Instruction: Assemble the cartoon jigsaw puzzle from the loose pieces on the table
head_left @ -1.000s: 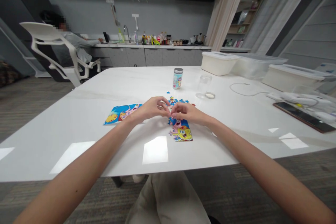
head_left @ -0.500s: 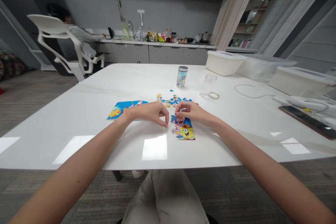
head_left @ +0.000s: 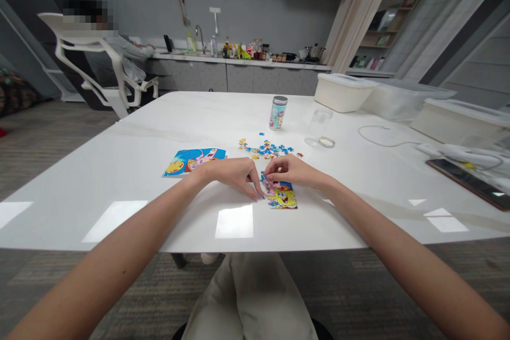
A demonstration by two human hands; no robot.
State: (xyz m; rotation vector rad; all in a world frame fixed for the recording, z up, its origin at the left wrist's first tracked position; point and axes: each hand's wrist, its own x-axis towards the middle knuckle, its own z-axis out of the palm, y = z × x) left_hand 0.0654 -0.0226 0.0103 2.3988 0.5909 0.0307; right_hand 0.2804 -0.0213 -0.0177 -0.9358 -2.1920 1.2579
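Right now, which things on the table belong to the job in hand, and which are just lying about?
In the job:
- partly assembled puzzle, at both hands
- loose puzzle pieces
- picture sheet, probably the reference
- cartoon-printed canister, probably the puzzle's container

Lying about, apparently:
- phone
- pale cable
- storage boxes

Unclear: transparent container.

A partly assembled cartoon jigsaw (head_left: 285, 198), blue, pink and yellow with an uneven left edge, is lying flat just below and right of the frame's centre, while loose pieces (head_left: 274, 148) are lying scattered above it.
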